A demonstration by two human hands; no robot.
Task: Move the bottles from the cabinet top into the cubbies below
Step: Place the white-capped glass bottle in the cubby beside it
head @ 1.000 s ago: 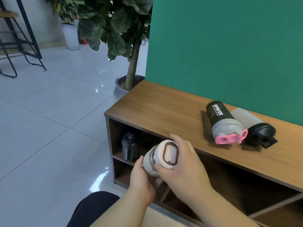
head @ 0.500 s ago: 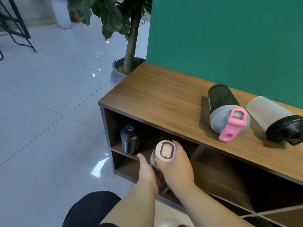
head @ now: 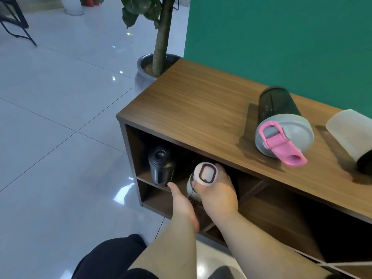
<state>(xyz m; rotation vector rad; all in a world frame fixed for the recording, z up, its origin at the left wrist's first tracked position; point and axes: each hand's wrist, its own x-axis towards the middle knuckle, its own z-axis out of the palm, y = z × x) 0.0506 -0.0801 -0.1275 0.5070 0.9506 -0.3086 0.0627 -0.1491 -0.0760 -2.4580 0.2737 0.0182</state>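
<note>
A white-lidded bottle [head: 205, 175] stands upright at the mouth of the upper left cubby, just under the front edge of the wooden cabinet top [head: 197, 109]. My right hand [head: 218, 193] wraps its neck from the right. My left hand [head: 182, 202] holds its lower body from the left. A black bottle [head: 161, 166] stands inside the same cubby, to the left. On the cabinet top a dark shaker with a grey lid and pink cap [head: 281, 125] lies on its side, and a frosted bottle with a black lid [head: 352, 135] lies at the right edge.
A green wall [head: 281, 37] backs the cabinet. A potted tree [head: 159, 57] stands at the cabinet's far left corner on the glossy tiled floor [head: 60, 137]. Lower cubbies [head: 271, 214] open below and to the right. My dark-clothed knee [head: 108, 256] is at the bottom.
Both hands have carried the white-lidded bottle down and forward, from in front of the cabinet edge into the mouth of the upper left cubby. The view has tilted closer to the cabinet.
</note>
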